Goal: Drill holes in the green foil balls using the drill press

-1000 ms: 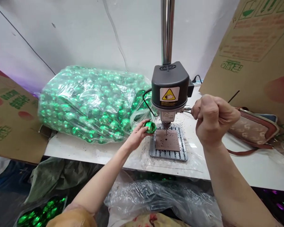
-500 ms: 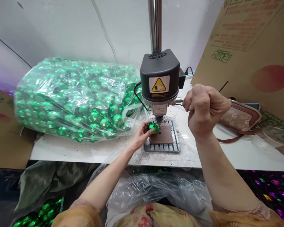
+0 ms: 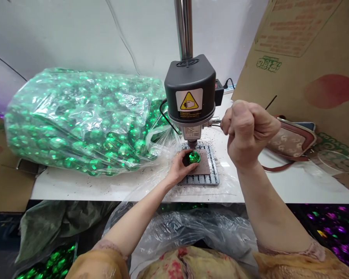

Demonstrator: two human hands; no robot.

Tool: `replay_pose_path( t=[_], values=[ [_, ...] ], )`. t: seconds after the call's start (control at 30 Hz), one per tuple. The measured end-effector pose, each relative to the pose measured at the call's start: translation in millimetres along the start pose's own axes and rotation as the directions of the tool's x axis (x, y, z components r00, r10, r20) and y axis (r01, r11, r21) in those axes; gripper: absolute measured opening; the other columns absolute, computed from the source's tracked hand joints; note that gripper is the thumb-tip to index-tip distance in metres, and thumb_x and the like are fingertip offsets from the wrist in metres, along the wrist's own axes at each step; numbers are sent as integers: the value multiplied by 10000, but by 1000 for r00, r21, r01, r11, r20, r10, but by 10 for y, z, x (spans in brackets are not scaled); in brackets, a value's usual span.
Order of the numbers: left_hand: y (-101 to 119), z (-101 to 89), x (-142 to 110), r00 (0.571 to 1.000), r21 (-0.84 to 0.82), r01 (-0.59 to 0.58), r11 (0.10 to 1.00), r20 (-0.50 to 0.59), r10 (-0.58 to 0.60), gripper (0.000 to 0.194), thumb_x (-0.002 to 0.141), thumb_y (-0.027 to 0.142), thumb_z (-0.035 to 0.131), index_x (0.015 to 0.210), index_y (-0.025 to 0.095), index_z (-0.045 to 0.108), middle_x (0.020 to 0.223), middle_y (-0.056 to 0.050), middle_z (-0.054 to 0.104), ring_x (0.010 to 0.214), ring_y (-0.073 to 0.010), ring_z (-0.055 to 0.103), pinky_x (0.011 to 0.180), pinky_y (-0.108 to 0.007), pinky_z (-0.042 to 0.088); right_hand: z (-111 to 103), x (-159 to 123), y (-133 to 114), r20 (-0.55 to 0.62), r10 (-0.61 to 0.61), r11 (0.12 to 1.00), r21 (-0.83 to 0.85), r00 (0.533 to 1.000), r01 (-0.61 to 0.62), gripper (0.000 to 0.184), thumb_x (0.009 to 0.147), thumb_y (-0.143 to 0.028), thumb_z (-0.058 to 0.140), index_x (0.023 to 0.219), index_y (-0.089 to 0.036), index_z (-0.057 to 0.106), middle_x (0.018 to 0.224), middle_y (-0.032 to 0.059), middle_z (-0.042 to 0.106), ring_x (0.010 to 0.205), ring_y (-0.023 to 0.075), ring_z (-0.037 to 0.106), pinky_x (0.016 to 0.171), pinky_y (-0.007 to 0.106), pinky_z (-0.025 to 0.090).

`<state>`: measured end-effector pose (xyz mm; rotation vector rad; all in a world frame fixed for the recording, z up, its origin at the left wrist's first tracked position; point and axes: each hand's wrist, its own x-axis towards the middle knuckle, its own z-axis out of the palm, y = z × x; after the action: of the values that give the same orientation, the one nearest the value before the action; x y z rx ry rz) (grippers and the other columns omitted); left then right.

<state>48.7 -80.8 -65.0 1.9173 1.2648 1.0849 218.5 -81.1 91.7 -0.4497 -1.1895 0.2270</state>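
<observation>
My left hand point(image 3: 182, 167) pinches a shiny green faceted ball point(image 3: 194, 157) and holds it on the brown pad point(image 3: 204, 166) of the small bench drill's base, right under the spindle. The drill's black motor head point(image 3: 189, 90) hangs on a steel column point(image 3: 183, 28). My right hand point(image 3: 247, 131) is a closed fist around the drill's feed lever at the head's right side; only a short metal stub of the lever shows.
A big clear bag of green balls point(image 3: 81, 120) lies on the white table point(image 3: 293, 186) to the left. Cardboard boxes point(image 3: 308, 58) stand right and left. A brown purse point(image 3: 291, 141) lies at the right. Plastic sheeting point(image 3: 192, 232) and more balls sit below the table edge.
My left hand moved the green ball from beside the drill onto the brown pad under the spindle. The right fist stayed on the lever. The view shifted a little.
</observation>
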Motion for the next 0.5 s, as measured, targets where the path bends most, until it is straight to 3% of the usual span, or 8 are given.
replay_pose_path(
  t=[0.33,0.5],
  values=[
    [-8,67,-54,999,-130,35,991,-18,-38,517,774,353,801,1211,183,582,1166,-95,667,1105,-258,640,986,-411,510,-2,-65,68,-29,-88,995,52,996,90,501,909,-265,550,527,-145,250,489,-48,224,430,16,302,476,246,168],
    [-80,78,-54,999,-125,33,992,1,-33,543,765,348,812,1232,195,580,1188,-98,654,1134,-266,624,1015,-432,489,-16,-137,148,-41,-205,974,87,978,207,495,906,-209,520,541,-142,193,484,-55,213,427,15,265,474,243,188]
  ],
)
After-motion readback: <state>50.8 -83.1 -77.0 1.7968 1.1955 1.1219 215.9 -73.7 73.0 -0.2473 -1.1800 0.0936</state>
